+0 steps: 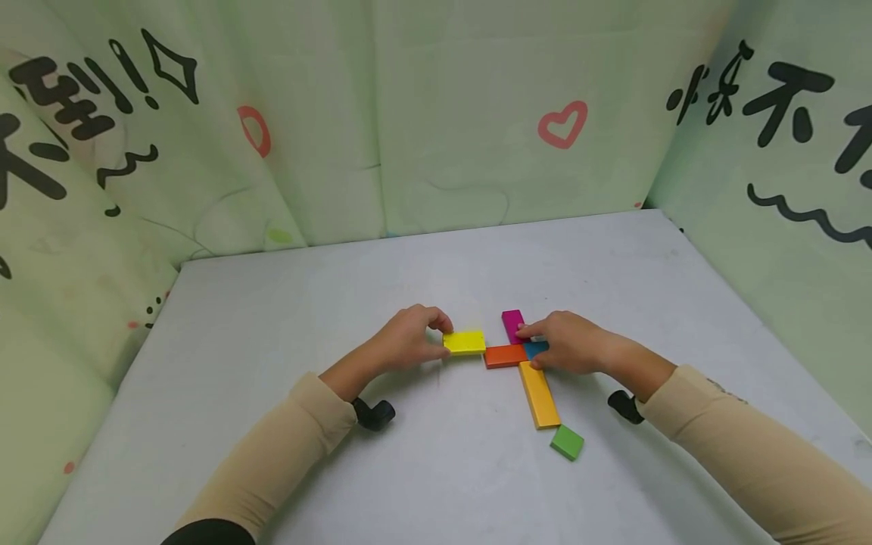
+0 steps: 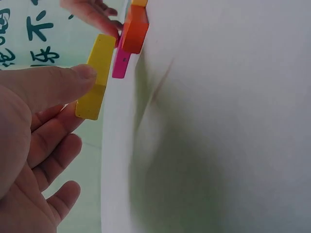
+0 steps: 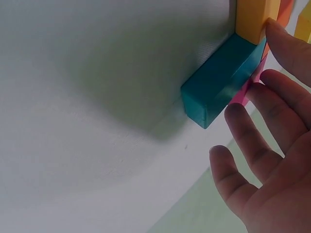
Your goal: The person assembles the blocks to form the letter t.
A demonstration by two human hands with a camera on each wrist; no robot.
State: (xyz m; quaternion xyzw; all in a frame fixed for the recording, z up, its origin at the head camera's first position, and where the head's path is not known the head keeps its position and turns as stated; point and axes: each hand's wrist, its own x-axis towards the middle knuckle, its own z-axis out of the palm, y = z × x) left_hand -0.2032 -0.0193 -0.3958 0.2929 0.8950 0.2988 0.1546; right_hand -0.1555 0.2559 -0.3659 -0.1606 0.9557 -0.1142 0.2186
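My left hand (image 1: 411, 338) pinches a yellow block (image 1: 465, 344) between thumb and fingers; in the left wrist view the yellow block (image 2: 97, 77) is tilted, with the thumb across its side. Its right end is right at the left end of an orange block (image 1: 504, 356) in the head view. My right hand (image 1: 575, 342) reaches over a teal block (image 3: 216, 80), its index finger at a magenta block (image 1: 512, 324). The right thumb touches the near end of an amber block (image 3: 255, 19). Part of the teal block is hidden under the right hand in the head view.
A small green block (image 1: 567, 443) lies by the near end of the amber block. The white table (image 1: 272, 318) runs back to pale green curtains (image 1: 436, 121) with printed characters and hearts. Black wrist straps (image 1: 373, 415) show below both hands.
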